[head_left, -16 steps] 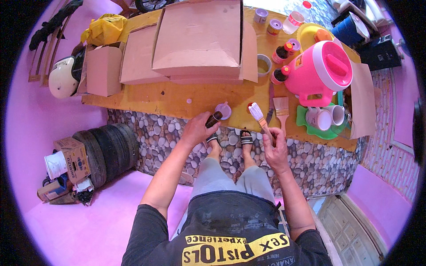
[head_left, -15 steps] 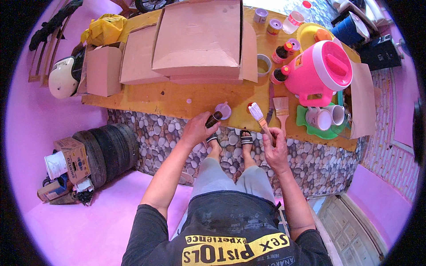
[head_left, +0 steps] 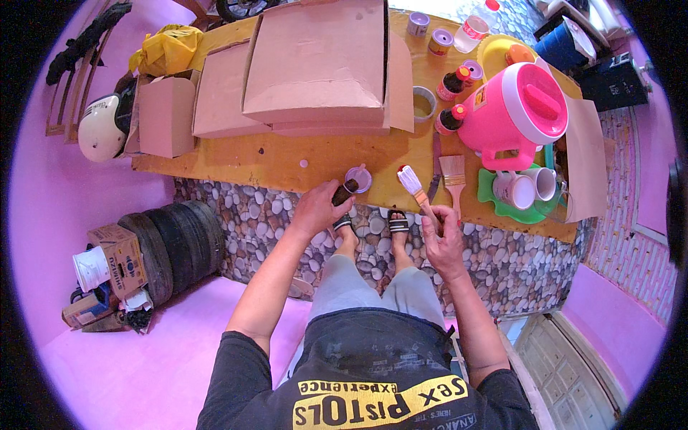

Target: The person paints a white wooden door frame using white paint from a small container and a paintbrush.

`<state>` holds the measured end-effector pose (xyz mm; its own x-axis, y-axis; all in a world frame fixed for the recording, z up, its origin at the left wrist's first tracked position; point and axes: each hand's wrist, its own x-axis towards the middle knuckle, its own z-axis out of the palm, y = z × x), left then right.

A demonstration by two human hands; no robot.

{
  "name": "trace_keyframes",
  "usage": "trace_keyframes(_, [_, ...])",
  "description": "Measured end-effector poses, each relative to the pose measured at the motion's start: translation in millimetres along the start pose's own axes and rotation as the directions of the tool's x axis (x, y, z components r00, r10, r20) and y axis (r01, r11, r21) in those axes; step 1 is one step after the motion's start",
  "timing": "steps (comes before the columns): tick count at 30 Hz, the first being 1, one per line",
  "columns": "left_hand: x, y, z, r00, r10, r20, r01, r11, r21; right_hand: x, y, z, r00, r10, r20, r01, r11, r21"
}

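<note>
My left hand (head_left: 313,209) is closed around a dark brown cylindrical thing (head_left: 345,192); its exact kind does not show. That thing overlaps the near side of a small open can (head_left: 360,178) with pale lilac paint, standing near the table's front edge. I cannot tell whether they touch. In my right hand (head_left: 446,246) is a paintbrush (head_left: 419,192), gripped by its wooden handle, its bristles coated in whitish paint and pointing up toward the table. A wider paintbrush (head_left: 453,183) lies on the table beyond it, with a thin dark blade-like tool (head_left: 435,179) alongside.
Large cardboard boxes (head_left: 315,64) cover the table's back left. To the right stand a pink jug (head_left: 509,115), dark bottles (head_left: 451,120), a cup (head_left: 423,104), small cans (head_left: 440,41) and a green tray (head_left: 509,208) with mugs. Stacked tyres (head_left: 179,240) stand at the left.
The paintbrush in my right hand has shifted slightly left. My left hand keeps its grip on the dark cylindrical thing almost unmoved. The whole view has shifted a little.
</note>
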<state>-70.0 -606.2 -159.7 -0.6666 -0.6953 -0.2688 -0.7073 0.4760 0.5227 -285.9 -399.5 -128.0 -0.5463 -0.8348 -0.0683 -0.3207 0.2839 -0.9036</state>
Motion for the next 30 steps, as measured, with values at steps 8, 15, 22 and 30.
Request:
trace_keyframes(8, [2, 10, -9, 0.996, -0.057, 0.062, 0.056, 0.998, 0.009, 2, -6, 0, 1.000, -0.030, -0.001, 0.030, 1.000, 0.004])
trace_keyframes(15, [2, 8, -6, 0.996, -0.058, 0.067, 0.055, 0.997, 0.045, 0, 2, 1, 1.000, 0.001, 0.015, 0.000, 1.000, -0.013])
trace_keyframes(22, [2, 10, -8, 0.996, -0.056, 0.074, 0.053, 0.998, 0.040, -2, 2, 1, 0.999, 0.040, 0.025, -0.040, 0.999, 0.002])
trace_keyframes(30, [0, 4, 0, 0.999, -0.021, 0.027, 0.021, 1.000, 0.012, -5, 10, 4, 0.998, 0.056, 0.030, -0.057, 0.998, 0.008])
